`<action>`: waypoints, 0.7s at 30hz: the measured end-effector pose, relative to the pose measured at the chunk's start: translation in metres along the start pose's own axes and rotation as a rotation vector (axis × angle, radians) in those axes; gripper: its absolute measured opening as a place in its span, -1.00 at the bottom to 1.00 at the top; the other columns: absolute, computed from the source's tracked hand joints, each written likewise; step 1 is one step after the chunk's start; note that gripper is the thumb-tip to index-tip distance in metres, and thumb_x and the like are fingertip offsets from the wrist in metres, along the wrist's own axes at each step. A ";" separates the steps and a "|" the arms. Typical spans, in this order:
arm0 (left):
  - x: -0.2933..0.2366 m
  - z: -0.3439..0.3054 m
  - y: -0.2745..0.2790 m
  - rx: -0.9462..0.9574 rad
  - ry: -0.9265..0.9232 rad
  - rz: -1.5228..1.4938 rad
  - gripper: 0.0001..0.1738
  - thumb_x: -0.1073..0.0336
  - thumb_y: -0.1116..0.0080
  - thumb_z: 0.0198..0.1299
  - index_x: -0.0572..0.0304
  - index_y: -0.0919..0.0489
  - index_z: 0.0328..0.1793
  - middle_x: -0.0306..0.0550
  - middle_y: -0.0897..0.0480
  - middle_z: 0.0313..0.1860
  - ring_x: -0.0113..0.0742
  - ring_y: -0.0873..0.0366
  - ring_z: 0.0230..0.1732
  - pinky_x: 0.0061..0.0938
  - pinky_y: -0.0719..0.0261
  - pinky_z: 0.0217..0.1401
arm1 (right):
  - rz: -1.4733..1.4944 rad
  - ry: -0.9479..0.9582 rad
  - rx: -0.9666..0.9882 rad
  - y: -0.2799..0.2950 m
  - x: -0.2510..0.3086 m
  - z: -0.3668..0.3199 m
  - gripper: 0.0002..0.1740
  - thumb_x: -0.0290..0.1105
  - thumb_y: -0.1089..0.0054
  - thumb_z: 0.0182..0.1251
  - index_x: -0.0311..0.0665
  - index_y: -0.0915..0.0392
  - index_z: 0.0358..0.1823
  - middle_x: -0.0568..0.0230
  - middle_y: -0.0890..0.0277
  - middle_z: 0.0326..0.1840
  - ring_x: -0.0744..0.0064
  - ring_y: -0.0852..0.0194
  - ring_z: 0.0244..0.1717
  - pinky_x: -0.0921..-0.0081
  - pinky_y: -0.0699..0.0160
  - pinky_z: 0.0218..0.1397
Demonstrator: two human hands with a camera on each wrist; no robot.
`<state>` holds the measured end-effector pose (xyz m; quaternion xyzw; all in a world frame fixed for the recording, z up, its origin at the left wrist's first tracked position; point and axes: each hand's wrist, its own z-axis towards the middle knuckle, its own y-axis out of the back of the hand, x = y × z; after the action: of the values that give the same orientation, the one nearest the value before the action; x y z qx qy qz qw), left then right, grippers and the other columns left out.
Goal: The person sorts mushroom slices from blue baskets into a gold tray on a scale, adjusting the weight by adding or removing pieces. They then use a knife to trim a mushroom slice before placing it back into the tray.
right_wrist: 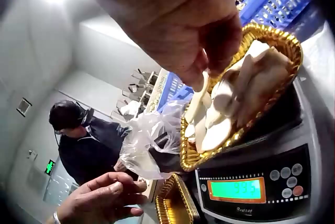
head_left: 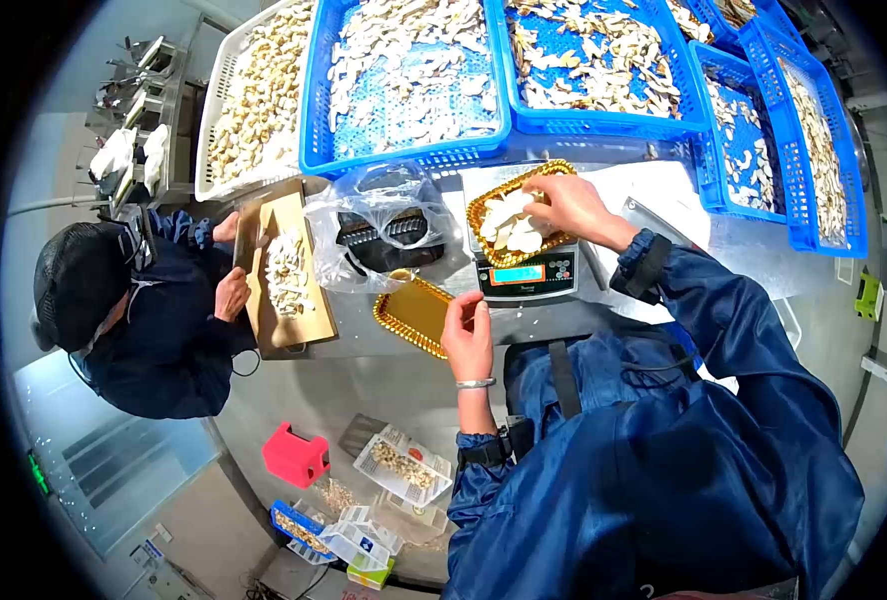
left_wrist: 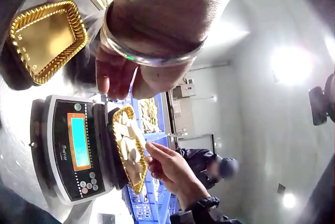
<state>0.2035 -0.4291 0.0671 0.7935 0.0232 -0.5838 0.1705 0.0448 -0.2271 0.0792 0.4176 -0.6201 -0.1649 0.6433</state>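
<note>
A gold tray [head_left: 476, 222] [right_wrist: 296, 56] of pale mushroom slices [head_left: 512, 226] [left_wrist: 124, 143] rests on a digital scale [head_left: 532, 290] [left_wrist: 58, 156] with a lit display. My right hand [head_left: 576, 208] [left_wrist: 175, 174] [right_wrist: 183, 30] reaches over the tray; in the right wrist view its fingertips pinch a pale slice [right_wrist: 198, 101] at the tray's edge. Just in front of the scale is my left hand [head_left: 469, 340] [left_wrist: 141, 72] [right_wrist: 102, 200], fingers loosely bent, with nothing visible in them. Beside it lies a second gold tray [head_left: 416, 315] [left_wrist: 46, 38] [right_wrist: 175, 205], bare inside.
Blue crates [head_left: 404, 155] of slices and a white crate [head_left: 204, 150] line the back. A clear plastic bag [head_left: 334, 235] with black items stands left of the scale. Further left, another person [head_left: 154, 320] holds a board [head_left: 309, 325] with slices. A red stool [head_left: 296, 455] stands below.
</note>
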 end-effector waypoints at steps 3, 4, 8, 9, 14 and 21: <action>0.001 0.001 0.001 0.006 -0.007 -0.026 -0.84 0.41 -0.11 0.19 0.26 -0.55 -0.12 -0.21 -0.60 -0.30 -0.49 -0.52 -0.29 -0.57 -0.49 -0.20 | 0.083 -0.028 0.093 -0.003 0.000 -0.004 -0.79 -0.27 -0.15 0.10 -0.21 -0.64 -0.32 0.09 -0.60 -0.43 0.11 -0.57 -0.36 0.28 -0.50 -0.26; 0.009 0.003 0.000 -0.015 -0.015 -0.045 -0.85 0.41 -0.11 0.18 0.27 -0.55 -0.13 -0.20 -0.61 -0.32 -0.48 -0.53 -0.31 -0.55 -0.50 -0.22 | 0.149 -0.057 0.123 -0.002 0.001 -0.007 -0.80 -0.28 -0.13 0.11 -0.22 -0.66 -0.39 0.09 -0.60 -0.45 0.12 -0.58 -0.38 0.29 -0.51 -0.25; 0.003 0.010 -0.009 -0.022 -0.016 0.078 -0.85 0.43 -0.12 0.15 0.26 -0.56 -0.15 -0.14 -0.61 -0.31 -0.44 -0.54 -0.32 -0.54 -0.51 -0.24 | 0.050 -0.015 0.010 -0.010 -0.002 -0.013 -0.77 -0.24 -0.09 0.13 -0.17 -0.66 -0.36 0.13 -0.61 -0.45 0.15 -0.58 -0.42 0.32 -0.52 -0.29; -0.003 0.012 -0.013 -0.034 -0.041 0.089 -0.85 0.43 -0.13 0.15 0.25 -0.56 -0.14 -0.15 -0.59 -0.37 -0.43 -0.53 -0.36 -0.54 -0.50 -0.29 | 0.022 -0.059 -0.029 -0.005 0.003 -0.007 -0.77 -0.23 -0.09 0.13 -0.16 -0.66 -0.35 0.14 -0.61 -0.43 0.14 -0.58 -0.41 0.31 -0.51 -0.30; -0.026 0.042 -0.042 -0.080 -0.409 0.541 -0.51 0.41 -0.25 -0.04 0.04 -0.49 0.11 0.02 -0.48 -0.07 -0.05 -0.42 -0.01 -0.23 -0.40 0.04 | -0.192 0.040 -0.029 -0.017 0.013 0.011 -0.65 -0.09 -0.17 0.09 -0.28 -0.61 -0.46 0.02 -0.55 -0.52 0.03 -0.56 -0.42 0.21 -0.49 -0.33; -0.024 0.084 -0.065 0.028 -0.449 0.765 -0.41 0.32 -0.34 -0.16 -0.05 -0.49 0.11 0.13 -0.14 0.40 0.14 -0.04 0.41 -0.04 -0.15 0.32 | 0.231 -0.129 0.039 0.001 -0.011 0.025 -0.67 -0.17 -0.11 0.11 -0.30 -0.63 -0.33 0.04 -0.59 -0.46 0.12 -0.58 -0.41 0.32 -0.51 -0.29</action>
<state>0.1033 -0.3891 0.0515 0.6009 -0.3176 -0.6366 0.3644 0.0197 -0.2269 0.0695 0.3446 -0.7073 -0.1043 0.6084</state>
